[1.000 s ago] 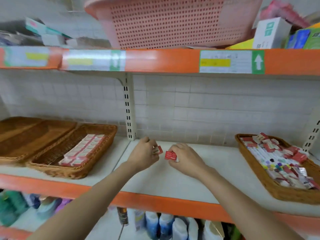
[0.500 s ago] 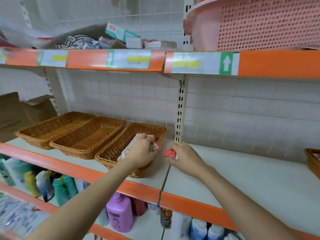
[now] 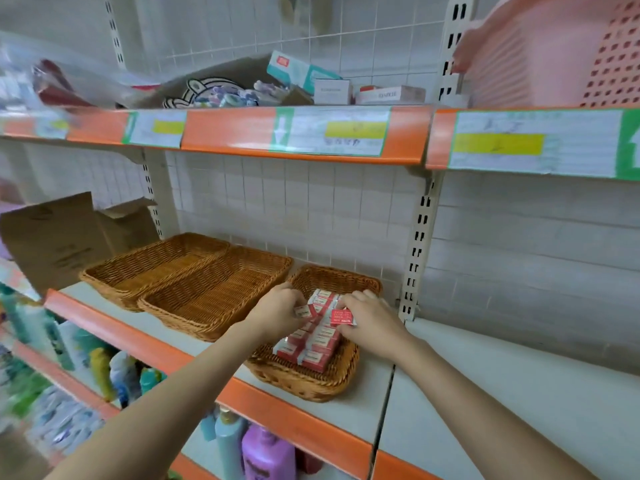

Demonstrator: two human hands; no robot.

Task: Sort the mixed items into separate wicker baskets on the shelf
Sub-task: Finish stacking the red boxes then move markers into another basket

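Packets, small and red-and-white, are what we hold over the right basket point(image 3: 341, 379): our left hand point(image 3: 277, 311) pinches one packet point(image 3: 302, 311) at its fingertips, and our right hand point(image 3: 372, 320) pinches a redder one point(image 3: 343, 318) between thumb and fingers. Both hang just above the rows point(image 3: 313, 344) already laid in that basket.

The rows look tightly packed, so we judge that a careless drop could land a packet on edge, knock its neighbours askew, or tip it over the front rim onto the shelf point(image 3: 374, 407). The two packets differ a little in colour; print is too blurred to read, so we cannot tell whether both belong here, and a wrong mix would undo the sort.

Beside it, the middle basket point(image 3: 214, 292) and left basket point(image 3: 149, 265) hold nothing we can see.
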